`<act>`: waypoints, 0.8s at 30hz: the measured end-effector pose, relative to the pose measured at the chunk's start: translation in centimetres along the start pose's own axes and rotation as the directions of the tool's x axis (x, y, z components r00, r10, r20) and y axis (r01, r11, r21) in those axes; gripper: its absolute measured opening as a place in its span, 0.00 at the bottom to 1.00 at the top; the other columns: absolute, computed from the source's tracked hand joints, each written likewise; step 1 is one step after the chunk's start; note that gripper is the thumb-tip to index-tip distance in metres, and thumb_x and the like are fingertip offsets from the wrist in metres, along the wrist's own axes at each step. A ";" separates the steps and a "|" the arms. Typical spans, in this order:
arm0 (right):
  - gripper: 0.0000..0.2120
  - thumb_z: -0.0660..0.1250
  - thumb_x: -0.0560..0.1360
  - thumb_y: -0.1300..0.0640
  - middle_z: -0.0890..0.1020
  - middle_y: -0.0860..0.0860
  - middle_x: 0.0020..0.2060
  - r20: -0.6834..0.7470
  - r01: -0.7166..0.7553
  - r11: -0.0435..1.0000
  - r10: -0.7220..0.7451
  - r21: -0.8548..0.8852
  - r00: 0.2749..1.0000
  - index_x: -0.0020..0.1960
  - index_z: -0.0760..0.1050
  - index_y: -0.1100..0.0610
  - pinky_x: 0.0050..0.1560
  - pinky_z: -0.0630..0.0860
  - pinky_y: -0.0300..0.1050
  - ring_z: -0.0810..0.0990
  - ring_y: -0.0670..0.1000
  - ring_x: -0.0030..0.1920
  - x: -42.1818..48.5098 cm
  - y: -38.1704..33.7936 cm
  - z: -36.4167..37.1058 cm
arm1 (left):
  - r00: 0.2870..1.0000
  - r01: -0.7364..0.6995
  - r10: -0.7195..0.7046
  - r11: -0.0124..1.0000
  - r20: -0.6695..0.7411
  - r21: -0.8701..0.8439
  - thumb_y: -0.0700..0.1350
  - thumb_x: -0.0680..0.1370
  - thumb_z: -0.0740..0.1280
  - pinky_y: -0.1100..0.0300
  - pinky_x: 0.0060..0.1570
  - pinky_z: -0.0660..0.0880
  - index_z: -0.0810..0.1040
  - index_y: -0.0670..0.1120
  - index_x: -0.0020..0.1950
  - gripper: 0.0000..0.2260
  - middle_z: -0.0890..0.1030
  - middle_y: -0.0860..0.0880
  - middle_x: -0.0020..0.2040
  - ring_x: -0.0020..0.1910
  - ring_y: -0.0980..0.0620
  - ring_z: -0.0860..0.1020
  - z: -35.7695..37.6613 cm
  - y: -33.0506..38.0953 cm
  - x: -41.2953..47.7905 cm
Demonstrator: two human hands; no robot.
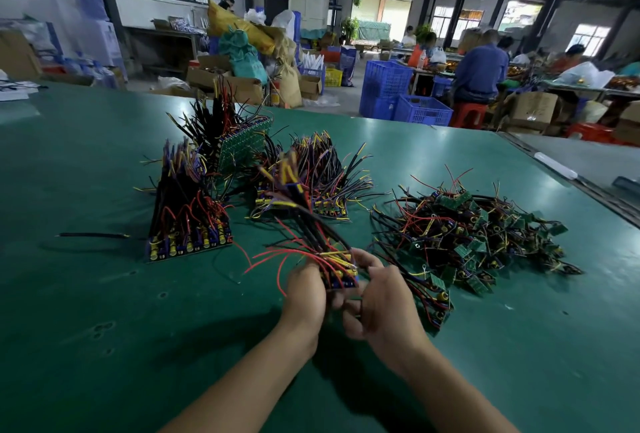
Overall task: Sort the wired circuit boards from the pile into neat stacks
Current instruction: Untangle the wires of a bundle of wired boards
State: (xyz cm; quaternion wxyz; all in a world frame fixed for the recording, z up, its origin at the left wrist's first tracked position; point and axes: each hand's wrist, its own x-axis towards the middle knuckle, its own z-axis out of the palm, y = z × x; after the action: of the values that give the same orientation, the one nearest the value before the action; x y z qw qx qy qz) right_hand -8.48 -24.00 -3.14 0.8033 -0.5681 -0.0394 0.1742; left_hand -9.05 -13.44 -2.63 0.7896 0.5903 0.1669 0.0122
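With the grip of left hand and right hand closed round the board bundle, its trailing wires may snag and topple the stack at 12 o'clock.

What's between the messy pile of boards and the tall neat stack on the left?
In the head view: a bundle of wired boards, held by the left hand and right hand, wires fanning upward over the green table.
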 end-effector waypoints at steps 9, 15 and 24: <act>0.17 0.60 0.66 0.48 0.74 0.50 0.27 0.022 -0.039 0.994 0.041 -0.102 0.999 0.54 0.72 0.51 0.26 0.59 0.36 0.69 0.48 0.23 0.1 0.2 -0.5 | 0.999 0.042 -0.039 0.989 -0.024 0.139 0.40 0.78 0.58 0.59 0.28 0.71 0.80 0.35 0.44 0.14 0.80 0.35 0.37 0.28 0.44 0.76 0.1 -1.4 0.2; 0.08 0.61 0.75 0.55 0.73 0.51 0.27 -0.030 0.014 0.982 -0.020 -0.186 0.999 0.43 0.77 0.46 0.25 0.63 0.38 0.68 0.49 0.23 0.0 0.4 0.1 | 0.999 0.027 -0.026 0.995 -0.019 0.094 0.43 0.77 0.56 0.56 0.27 0.73 0.79 0.39 0.39 0.15 0.77 0.37 0.31 0.24 0.45 0.74 0.2 -1.0 0.3; 0.13 0.58 0.80 0.56 0.75 0.49 0.28 -0.086 0.061 0.981 -0.078 -0.187 0.993 0.40 0.76 0.49 0.22 0.68 0.41 0.73 0.50 0.25 -0.2 0.5 0.4 | 0.996 -0.066 0.077 0.977 -0.050 0.205 0.45 0.79 0.57 0.49 0.33 0.71 0.79 0.36 0.40 0.17 0.76 0.39 0.33 0.32 0.45 0.74 0.1 -1.5 0.4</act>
State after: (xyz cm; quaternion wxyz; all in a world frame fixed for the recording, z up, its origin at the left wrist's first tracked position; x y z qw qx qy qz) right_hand -8.87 -23.52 -3.47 0.7540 -0.6456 -0.0378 0.1151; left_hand -8.94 -13.94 -4.13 0.7192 0.6728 0.1686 0.0405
